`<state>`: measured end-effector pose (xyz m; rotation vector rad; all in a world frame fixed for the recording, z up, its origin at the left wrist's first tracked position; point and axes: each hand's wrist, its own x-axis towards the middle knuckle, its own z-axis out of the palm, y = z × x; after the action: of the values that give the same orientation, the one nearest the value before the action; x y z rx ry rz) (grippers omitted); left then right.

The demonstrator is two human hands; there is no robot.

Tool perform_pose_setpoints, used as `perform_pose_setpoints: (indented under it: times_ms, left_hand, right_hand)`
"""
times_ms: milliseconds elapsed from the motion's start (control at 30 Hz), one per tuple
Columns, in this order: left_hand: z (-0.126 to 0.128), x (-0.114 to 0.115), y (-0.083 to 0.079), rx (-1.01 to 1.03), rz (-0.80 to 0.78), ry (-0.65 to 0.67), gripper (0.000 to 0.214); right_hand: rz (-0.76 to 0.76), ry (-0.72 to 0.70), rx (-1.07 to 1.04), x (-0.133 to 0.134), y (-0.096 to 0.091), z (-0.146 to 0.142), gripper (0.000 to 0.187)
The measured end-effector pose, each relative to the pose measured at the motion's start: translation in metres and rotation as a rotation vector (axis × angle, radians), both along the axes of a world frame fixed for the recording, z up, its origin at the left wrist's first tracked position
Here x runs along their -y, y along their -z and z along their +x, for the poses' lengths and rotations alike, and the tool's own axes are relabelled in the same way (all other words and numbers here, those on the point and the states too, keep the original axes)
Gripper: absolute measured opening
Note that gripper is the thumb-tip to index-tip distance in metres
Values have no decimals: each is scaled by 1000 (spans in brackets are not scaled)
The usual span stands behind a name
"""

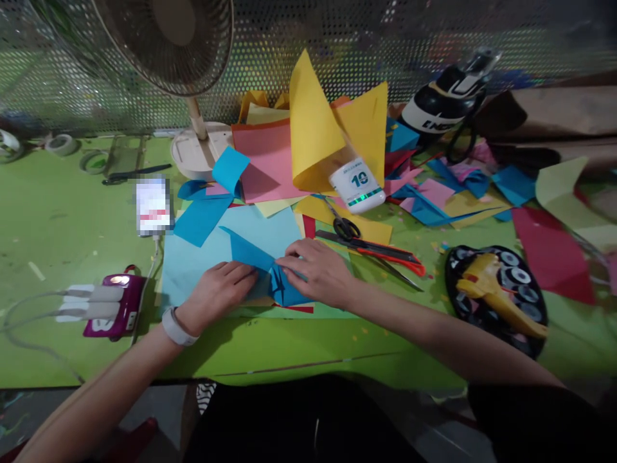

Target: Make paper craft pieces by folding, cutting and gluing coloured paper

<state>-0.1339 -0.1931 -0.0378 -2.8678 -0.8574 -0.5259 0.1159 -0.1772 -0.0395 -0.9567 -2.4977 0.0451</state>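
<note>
A folded piece of blue paper [255,253] lies on light blue sheets [193,276] in front of me. My left hand [224,286] rests flat on its left part, fingers stretched out, with a pale band round the wrist. At the paper's right part, my right hand [315,270] has thumb and fingers pinched on a fold. Some of the blue paper is hidden under both hands. Just beyond my right hand lie black-handled scissors [346,228] and an orange-edged cutter [385,251].
Behind stand a fan [200,128], yellow paper [313,122], a white bottle [359,186] and a black bottle [441,106]. Paper scraps [434,193] lie at right, near a black tray [511,289] with a yellow tool. A phone [153,206] and purple power strip [116,305] sit left.
</note>
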Motion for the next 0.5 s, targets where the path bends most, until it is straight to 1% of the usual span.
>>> perform_pose_setpoints:
  times_ms: [167, 300, 500]
  left_hand:
    - [2, 1, 5, 173, -145, -74, 16]
    - [6, 3, 5, 268, -266, -162, 13]
    - [10, 3, 5, 379, -392, -295, 10]
  right_hand:
    - [-46, -64, 39, -8, 8, -3, 20]
    - [-97, -59, 1, -9, 12, -2, 22]
    - [-133, -45, -35, -10, 15, -2, 24]
